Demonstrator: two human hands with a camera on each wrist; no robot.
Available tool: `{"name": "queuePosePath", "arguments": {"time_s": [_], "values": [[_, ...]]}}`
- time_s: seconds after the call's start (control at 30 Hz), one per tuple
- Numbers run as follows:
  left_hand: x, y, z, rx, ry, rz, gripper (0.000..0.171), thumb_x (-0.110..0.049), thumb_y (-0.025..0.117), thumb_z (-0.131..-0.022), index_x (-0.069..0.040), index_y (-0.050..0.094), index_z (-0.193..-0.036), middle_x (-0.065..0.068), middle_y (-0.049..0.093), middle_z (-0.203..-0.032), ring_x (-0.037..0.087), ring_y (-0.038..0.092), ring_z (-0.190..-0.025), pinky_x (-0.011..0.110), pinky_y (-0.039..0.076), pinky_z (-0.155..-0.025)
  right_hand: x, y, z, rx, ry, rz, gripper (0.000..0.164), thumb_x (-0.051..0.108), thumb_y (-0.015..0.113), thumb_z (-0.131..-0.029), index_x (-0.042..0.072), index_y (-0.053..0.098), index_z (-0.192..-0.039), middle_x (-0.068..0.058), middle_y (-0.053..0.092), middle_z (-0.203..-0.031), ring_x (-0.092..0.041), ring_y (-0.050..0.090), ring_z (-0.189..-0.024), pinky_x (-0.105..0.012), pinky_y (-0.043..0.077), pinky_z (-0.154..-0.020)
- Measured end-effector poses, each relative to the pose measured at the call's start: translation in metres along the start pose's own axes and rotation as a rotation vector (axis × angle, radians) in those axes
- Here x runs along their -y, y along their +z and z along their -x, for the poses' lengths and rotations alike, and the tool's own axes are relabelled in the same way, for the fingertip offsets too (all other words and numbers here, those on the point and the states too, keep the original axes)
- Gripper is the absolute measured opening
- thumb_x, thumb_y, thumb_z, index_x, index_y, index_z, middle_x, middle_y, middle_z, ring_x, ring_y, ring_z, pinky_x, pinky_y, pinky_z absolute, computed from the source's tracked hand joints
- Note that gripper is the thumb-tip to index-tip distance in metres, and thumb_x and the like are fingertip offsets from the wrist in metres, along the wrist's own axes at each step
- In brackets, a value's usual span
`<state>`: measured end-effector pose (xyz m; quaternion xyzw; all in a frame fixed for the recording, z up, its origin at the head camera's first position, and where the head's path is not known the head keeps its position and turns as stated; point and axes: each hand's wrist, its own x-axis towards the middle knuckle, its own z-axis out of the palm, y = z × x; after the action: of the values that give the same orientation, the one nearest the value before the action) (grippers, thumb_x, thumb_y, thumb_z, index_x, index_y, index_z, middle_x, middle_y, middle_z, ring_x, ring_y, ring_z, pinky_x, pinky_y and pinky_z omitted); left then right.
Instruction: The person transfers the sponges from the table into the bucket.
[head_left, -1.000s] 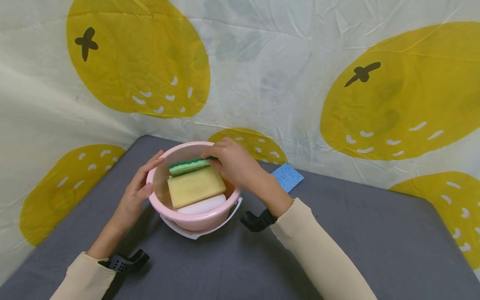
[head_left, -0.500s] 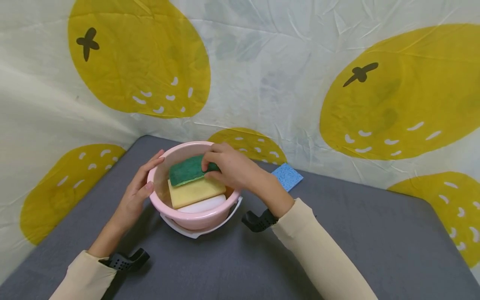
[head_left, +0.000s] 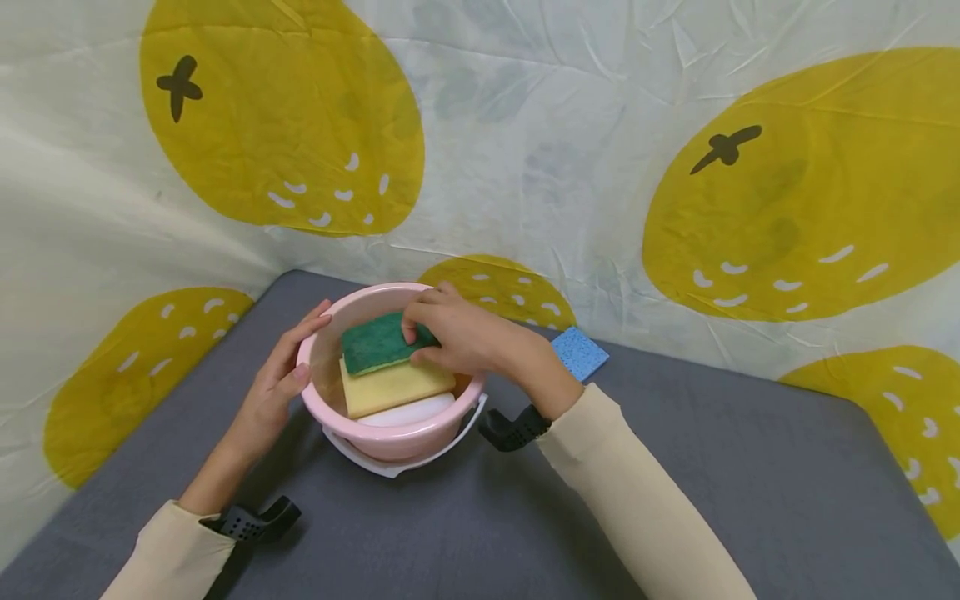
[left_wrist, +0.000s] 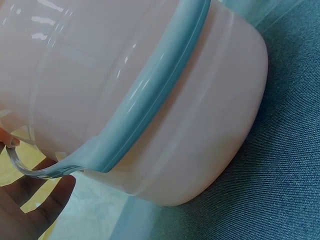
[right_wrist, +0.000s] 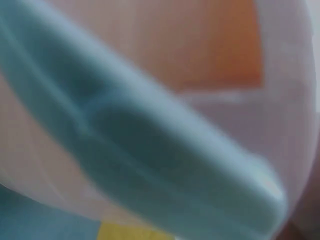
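A pink bucket [head_left: 397, 446] stands on the table in the head view. My left hand [head_left: 266, 392] holds its rim from the left, fingertips curled over the edge. Inside the bucket, my right hand [head_left: 468, 333] pinches a green scouring sponge [head_left: 371, 346] by its right end, dark face up. The sponge overlaps a yellow sponge [head_left: 397, 392], in front of which lies a smooth white block [head_left: 411, 411]. In the left wrist view the bucket wall [left_wrist: 220, 110] fills most of the picture, my left hand [left_wrist: 35, 205] at lower left. The right wrist view is blurred and hides the right hand.
A blue sponge [head_left: 579, 354] lies on the grey table [head_left: 690, 483], right of the bucket and behind my right forearm. The bucket's white handle [head_left: 393, 471] hangs down along its front. A fruit-patterned cloth [head_left: 525, 167] rises behind the table.
The green sponge stood on edge behind the yellow one; my right hand has tipped it forward, so its dark face now shows and covers part of the yellow sponge. The left hand stays at the rim.
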<state>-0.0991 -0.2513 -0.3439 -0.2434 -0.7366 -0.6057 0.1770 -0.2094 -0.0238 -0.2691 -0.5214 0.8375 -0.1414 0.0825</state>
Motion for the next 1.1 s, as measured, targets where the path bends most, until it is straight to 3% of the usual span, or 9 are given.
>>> {"name": "queuePosePath", "arguments": {"time_s": [0.2,0.33,0.5,0.67,0.8,0.97,1.1], "values": [[0.014,-0.005,0.002,-0.001,0.003,0.002,0.046,-0.007,0.038,-0.090,0.002,0.031,-0.135,0.014,0.019,-0.145,0.027,0.011,-0.133,0.028,0.016,-0.104,-0.004,-0.001,-0.001,-0.041,-0.012,-0.030,0.020,0.026,0.060,-0.085,0.019,0.051,-0.101,0.008,0.049,-0.101,-0.013,0.031,-0.097,-0.023,0.033,-0.079],[0.024,-0.009,0.004,-0.001,0.016,0.007,0.046,-0.011,0.039,-0.091,0.002,0.031,-0.135,0.014,0.019,-0.145,0.027,0.012,-0.133,0.029,0.015,-0.104,-0.003,0.000,-0.003,-0.011,-0.042,-0.035,0.021,0.030,0.058,-0.085,0.018,0.051,-0.101,0.010,0.050,-0.097,-0.011,0.035,-0.095,-0.021,0.033,-0.080],[0.014,-0.006,0.003,-0.001,0.014,0.009,0.045,-0.007,0.037,-0.091,0.003,0.031,-0.134,0.016,0.018,-0.145,0.028,0.011,-0.132,0.028,0.015,-0.103,0.000,0.000,-0.007,0.019,-0.053,-0.005,0.012,0.031,0.054,-0.087,0.020,0.051,-0.091,0.009,0.048,-0.091,-0.010,0.039,-0.091,-0.023,0.031,-0.080],[0.002,-0.001,0.002,-0.005,0.003,-0.002,0.045,-0.002,0.036,-0.089,0.006,0.030,-0.133,0.018,0.018,-0.144,0.028,0.012,-0.132,0.025,0.016,-0.103,-0.001,0.001,-0.007,0.046,-0.038,0.011,0.018,0.031,0.061,-0.083,0.019,0.050,-0.091,0.005,0.045,-0.098,-0.012,0.036,-0.096,-0.024,0.032,-0.078],[0.009,-0.003,0.003,0.003,0.011,0.012,0.045,-0.004,0.038,-0.090,0.005,0.031,-0.134,0.018,0.019,-0.144,0.028,0.012,-0.132,0.024,0.018,-0.102,-0.002,0.000,-0.004,0.006,-0.023,-0.040,0.025,0.033,0.065,-0.079,0.019,0.050,-0.095,0.004,0.044,-0.101,-0.012,0.037,-0.098,-0.024,0.034,-0.079],[0.022,-0.007,0.004,0.009,0.023,0.036,0.045,-0.011,0.040,-0.092,0.003,0.031,-0.134,0.015,0.019,-0.145,0.027,0.012,-0.132,0.025,0.019,-0.103,-0.001,0.000,0.006,-0.008,-0.114,-0.106,0.031,0.034,0.070,-0.075,0.021,0.052,-0.097,0.007,0.046,-0.100,-0.008,0.039,-0.094,-0.022,0.035,-0.080],[0.008,-0.003,0.001,-0.002,0.015,0.028,0.044,-0.006,0.037,-0.091,0.004,0.031,-0.134,0.017,0.019,-0.144,0.028,0.012,-0.132,0.025,0.019,-0.102,0.001,0.003,0.012,0.013,-0.206,-0.168,0.030,0.032,0.072,-0.073,0.020,0.054,-0.094,0.008,0.046,-0.097,-0.007,0.041,-0.087,-0.021,0.037,-0.074]]}}
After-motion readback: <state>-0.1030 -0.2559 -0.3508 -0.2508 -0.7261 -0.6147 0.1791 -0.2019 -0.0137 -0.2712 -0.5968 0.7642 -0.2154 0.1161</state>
